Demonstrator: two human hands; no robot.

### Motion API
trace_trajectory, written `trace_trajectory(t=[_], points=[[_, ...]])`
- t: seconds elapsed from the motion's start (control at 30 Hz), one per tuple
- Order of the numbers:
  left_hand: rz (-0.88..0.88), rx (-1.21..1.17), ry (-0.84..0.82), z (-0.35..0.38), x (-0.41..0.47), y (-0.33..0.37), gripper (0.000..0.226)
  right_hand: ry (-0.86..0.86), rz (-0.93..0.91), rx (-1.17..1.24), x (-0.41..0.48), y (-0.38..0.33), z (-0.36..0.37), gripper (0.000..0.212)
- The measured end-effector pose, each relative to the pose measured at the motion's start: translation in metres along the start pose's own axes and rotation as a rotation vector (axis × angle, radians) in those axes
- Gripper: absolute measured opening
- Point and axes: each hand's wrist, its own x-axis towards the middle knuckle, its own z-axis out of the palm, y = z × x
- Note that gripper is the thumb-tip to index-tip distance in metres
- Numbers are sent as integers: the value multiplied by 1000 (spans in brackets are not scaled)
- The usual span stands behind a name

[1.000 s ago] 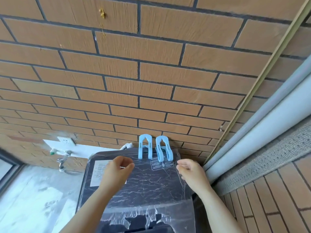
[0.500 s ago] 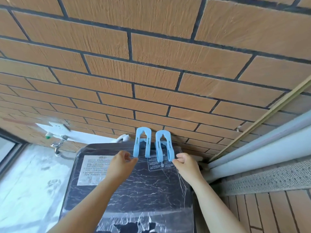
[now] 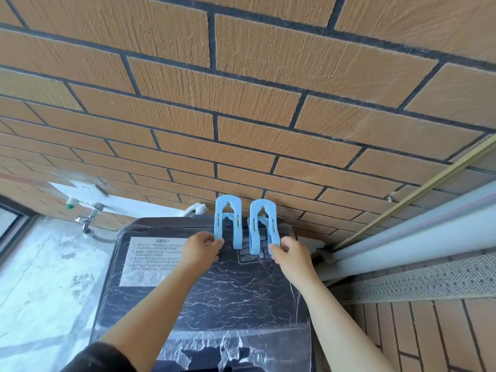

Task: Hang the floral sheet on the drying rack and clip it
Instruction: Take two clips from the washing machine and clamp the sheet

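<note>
Both arms are stretched forward over the washer (image 3: pixel 204 296), forearms running up from the bottom edge, a dark sleeve (image 3: pixel 107 358) showing at the left elbow. The left hand (image 3: pixel 200 248) is knuckles-up, fingers curled, thumb and fingertips pinching the lower left leg of the left clip (image 3: pixel 228 224). The right hand (image 3: pixel 291 255) mirrors it, fingers curled in and nipping the lower right leg of the right clip (image 3: pixel 263 226). One clip per hand.

The two pale blue clips stand side by side at the back of the washer lid, arched tops up and just in front of the brick wall (image 3: pixel 241 103), with a narrow gap between them. Both rest on the lid.

The lid is dark with white marble veins. A white label (image 3: pixel 150 261) sits on it left of the left wrist, and a smaller printed label (image 3: pixel 252 257) lies under the right clip. Crinkled clear film (image 3: pixel 236 342) covers the near part of the lid.

Behind the washer a white hose (image 3: pixel 197 208) curls up beside the left clip. Further left on the wall are a socket (image 3: pixel 86 186) and a tap (image 3: pixel 88 218) above the grey floor (image 3: pixel 40 277). On the right a pale door frame (image 3: pixel 402 237) runs diagonally, close to the right forearm but not touching it. Nothing lies between the hands and the clips.
</note>
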Motion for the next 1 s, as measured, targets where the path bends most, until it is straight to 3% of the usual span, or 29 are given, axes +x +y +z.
trace_trajectory(t=[0.27,0.5,0.63,0.8,1.0], points=[[40,-17,4,-33,-65,-47,17,16,-39,67,-66,27,27,13],[-28,123,-60,-42,-99,-100,15,-36,-23,-24,-107,49,55,14],[-15,192,-91,-45,-108,-115,27,-63,0,-47,-119,58,62,10],[-18,142,11,-52,-108,-111,27,24,31,33,-117,50,55,43],[-19,7,33,-55,-88,-89,42,56,-23,59,-89,25,46,35]])
